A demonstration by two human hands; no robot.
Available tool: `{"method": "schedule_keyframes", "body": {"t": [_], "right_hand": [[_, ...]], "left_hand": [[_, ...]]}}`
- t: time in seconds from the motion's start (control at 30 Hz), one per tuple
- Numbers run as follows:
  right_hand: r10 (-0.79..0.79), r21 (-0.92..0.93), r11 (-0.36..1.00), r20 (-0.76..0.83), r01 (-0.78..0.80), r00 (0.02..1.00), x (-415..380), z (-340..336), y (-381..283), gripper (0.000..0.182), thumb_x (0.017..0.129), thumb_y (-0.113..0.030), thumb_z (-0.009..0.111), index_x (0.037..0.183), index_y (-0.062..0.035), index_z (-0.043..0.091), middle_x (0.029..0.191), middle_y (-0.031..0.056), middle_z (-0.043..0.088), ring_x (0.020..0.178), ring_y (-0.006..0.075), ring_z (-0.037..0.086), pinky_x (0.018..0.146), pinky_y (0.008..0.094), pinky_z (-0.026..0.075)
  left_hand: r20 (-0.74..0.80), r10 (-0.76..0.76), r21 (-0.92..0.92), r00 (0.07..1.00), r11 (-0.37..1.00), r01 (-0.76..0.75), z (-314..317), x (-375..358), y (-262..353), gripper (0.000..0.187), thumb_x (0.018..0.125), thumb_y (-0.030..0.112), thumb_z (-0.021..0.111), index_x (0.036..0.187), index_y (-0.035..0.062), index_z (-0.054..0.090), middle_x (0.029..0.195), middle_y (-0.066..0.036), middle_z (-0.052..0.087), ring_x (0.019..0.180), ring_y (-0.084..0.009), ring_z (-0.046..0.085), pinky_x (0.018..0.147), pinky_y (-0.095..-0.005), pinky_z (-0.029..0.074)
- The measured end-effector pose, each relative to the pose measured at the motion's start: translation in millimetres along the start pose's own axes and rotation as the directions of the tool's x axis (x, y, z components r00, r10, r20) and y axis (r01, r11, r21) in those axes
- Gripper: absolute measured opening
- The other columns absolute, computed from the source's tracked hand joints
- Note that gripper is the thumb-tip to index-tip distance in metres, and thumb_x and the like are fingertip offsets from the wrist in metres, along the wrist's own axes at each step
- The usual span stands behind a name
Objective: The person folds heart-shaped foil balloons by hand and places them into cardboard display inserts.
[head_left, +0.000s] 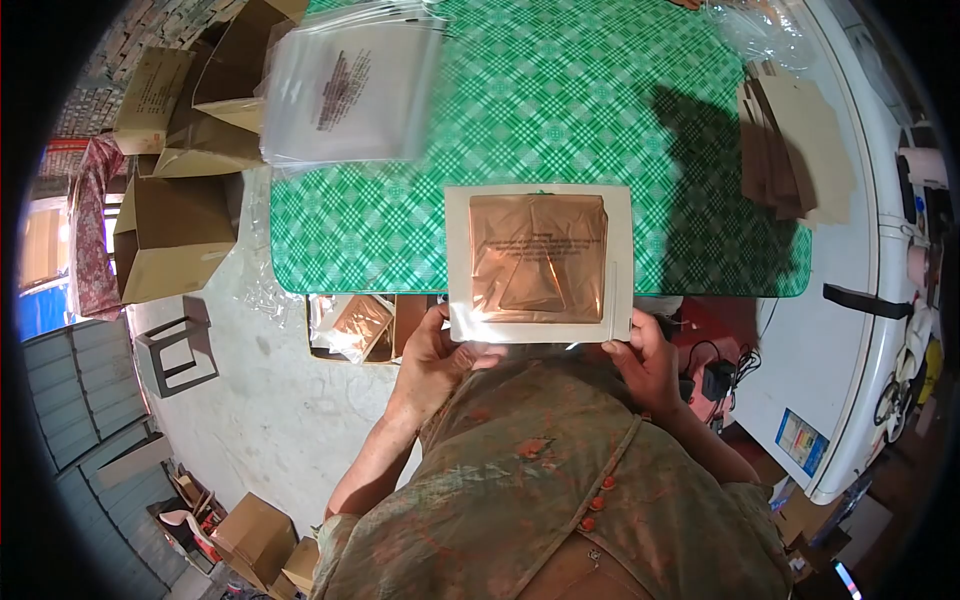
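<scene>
A flat cream card [457, 262] carries a shiny copper-coloured packet [537, 258] with printed text, under clear plastic. It is held up at the near edge of the green checked table [560, 110]. My left hand [437, 360] grips its lower left corner, with the thumb stretched along the bottom edge. At the lower right corner, my right hand [648, 362] pinches the same card. A stack of clear printed plastic bags [350, 90] lies at the table's back left. Brown and cream cards [800, 150] are piled at the right.
Open cardboard boxes [180, 235] stand left of the table. Below the table edge, a box holds more copper packets [357, 325]. A grey frame stool [178, 357] is on the floor at left. Crumpled clear plastic [765, 35] lies at the back right, beside a white appliance [840, 400].
</scene>
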State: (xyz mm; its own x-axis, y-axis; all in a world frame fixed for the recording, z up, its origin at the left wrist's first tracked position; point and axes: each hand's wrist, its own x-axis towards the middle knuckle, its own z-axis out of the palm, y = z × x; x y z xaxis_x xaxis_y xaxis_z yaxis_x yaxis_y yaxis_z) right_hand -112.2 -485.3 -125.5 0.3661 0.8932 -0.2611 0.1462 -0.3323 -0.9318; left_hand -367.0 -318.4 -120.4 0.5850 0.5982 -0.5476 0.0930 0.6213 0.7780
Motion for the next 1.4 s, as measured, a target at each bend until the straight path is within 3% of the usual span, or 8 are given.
{"method": "schedule_keyframes", "body": {"t": [0.43, 0.73, 0.9, 0.97, 1.07, 1.17, 1.23, 1.4], "right_hand": [[0.125, 0.208, 0.971, -0.039, -0.115, 0.991, 4.8, 9.8, -1.1, 0.018, 0.105, -0.006, 0.059, 0.115, 0.0082, 0.059, 0.098, 0.0163, 0.078, 0.087, 0.0177, 0.077, 0.077, 0.03, 0.061], [0.109, 0.075, 0.991, -0.032, -0.106, 0.994, 30.1, -9.5, -52.1, 0.026, 0.103, -0.006, 0.063, 0.124, 0.0064, 0.055, 0.087, 0.0166, 0.075, 0.072, 0.0161, 0.073, 0.062, 0.0285, 0.056], [0.044, 0.043, 0.998, -0.183, -0.037, 0.982, 52.0, -16.2, -44.3, 0.039, 0.1, -0.007, 0.067, 0.136, 0.0006, 0.053, 0.075, 0.0105, 0.068, 0.06, 0.0147, 0.063, 0.054, 0.029, 0.05], [-0.101, -0.315, 0.948, -0.201, 0.033, 0.974, 49.0, -24.2, -37.8, 0.037, 0.099, -0.007, 0.069, 0.133, -0.0022, 0.057, 0.072, 0.0106, 0.064, 0.058, 0.0194, 0.062, 0.052, 0.0324, 0.049], [-0.399, -0.578, 0.784, -0.19, 0.227, 0.897, 50.2, -27.1, -29.7, 0.034, 0.093, -0.008, 0.072, 0.127, -0.0061, 0.065, 0.07, 0.0098, 0.057, 0.056, 0.0253, 0.059, 0.052, 0.0372, 0.046], [-0.577, -0.748, 0.573, -0.079, 0.334, 0.813, 49.9, -26.8, -32.0, 0.032, 0.086, -0.007, 0.074, 0.119, -0.0081, 0.071, 0.072, 0.0071, 0.051, 0.058, 0.0262, 0.056, 0.052, 0.0397, 0.046], [-0.63, -0.818, 0.434, 0.024, 0.377, 0.777, 51.2, -25.1, -33.2, 0.038, 0.076, -0.006, 0.074, 0.114, -0.0096, 0.074, 0.076, 0.0051, 0.047, 0.065, 0.024, 0.055, 0.053, 0.0396, 0.046], [-0.585, -0.793, 0.45, 0.086, 0.411, 0.807, 40.1, -26.7, -23.1, 0.041, 0.074, -0.006, 0.072, 0.115, -0.0084, 0.074, 0.079, 0.0054, 0.048, 0.07, 0.0248, 0.055, 0.055, 0.0416, 0.046]], "left_hand": [[-0.049, -0.053, -0.048, 0.997, 0.998, 0.051, 2.3, 4.0, 7.4, 0.029, 0.105, 0.007, 0.064, 0.128, -0.0045, 0.051, 0.114, -0.018, 0.073, 0.096, -0.0245, 0.076, 0.082, -0.0327, 0.066], [-0.126, 0.16, 0.194, 0.979, 0.972, -0.134, 18.6, 6.1, 42.4, 0.049, 0.103, 0.016, 0.069, 0.141, -0.0026, 0.044, 0.106, -0.014, 0.075, 0.094, -0.0227, 0.076, 0.079, -0.0333, 0.065], [-0.139, 0.492, 0.867, 0.859, 0.48, -0.134, 14.4, 14.1, 52.5, 0.07, 0.09, 0.031, 0.085, 0.142, 0.0004, 0.049, 0.08, -0.011, 0.068, 0.07, -0.0239, 0.068, 0.065, -0.0357, 0.055], [-0.064, 0.66, 0.936, 0.749, 0.3, -0.184, 18.1, 16.6, 63.6, 0.065, 0.086, 0.029, 0.088, 0.136, 0.0006, 0.057, 0.078, -0.008, 0.058, 0.065, -0.0227, 0.057, 0.064, -0.0385, 0.051], [0.191, 0.753, 0.93, 0.63, 0.068, -0.362, 22.3, 33.7, 75.7, 0.065, 0.086, 0.031, 0.085, 0.139, 0.003, 0.06, 0.124, -0.019, 0.064, 0.119, -0.0366, 0.063, 0.096, -0.0446, 0.053], [0.506, 0.631, 0.826, 0.588, -0.157, -0.542, 39.8, 66.2, 93.5, 0.067, 0.088, 0.034, 0.08, 0.144, 0.0062, 0.059, 0.157, -0.019, 0.048, 0.151, -0.0434, 0.037, 0.121, -0.0576, 0.032], [0.611, 0.537, 0.769, 0.582, -0.227, -0.598, 56.4, 89.9, 93.9, 0.065, 0.092, 0.04, 0.074, 0.149, 0.0149, 0.057, 0.163, -0.016, 0.042, 0.154, -0.0412, 0.032, 0.124, -0.0596, 0.025], [0.697, 0.411, 0.716, 0.588, -0.363, -0.596, 70.7, 130.3, 69.5, 0.064, 0.1, 0.053, 0.058, 0.157, 0.0271, 0.049, 0.168, -0.011, 0.036, 0.157, -0.0364, 0.028, 0.127, -0.0596, 0.019]]}}
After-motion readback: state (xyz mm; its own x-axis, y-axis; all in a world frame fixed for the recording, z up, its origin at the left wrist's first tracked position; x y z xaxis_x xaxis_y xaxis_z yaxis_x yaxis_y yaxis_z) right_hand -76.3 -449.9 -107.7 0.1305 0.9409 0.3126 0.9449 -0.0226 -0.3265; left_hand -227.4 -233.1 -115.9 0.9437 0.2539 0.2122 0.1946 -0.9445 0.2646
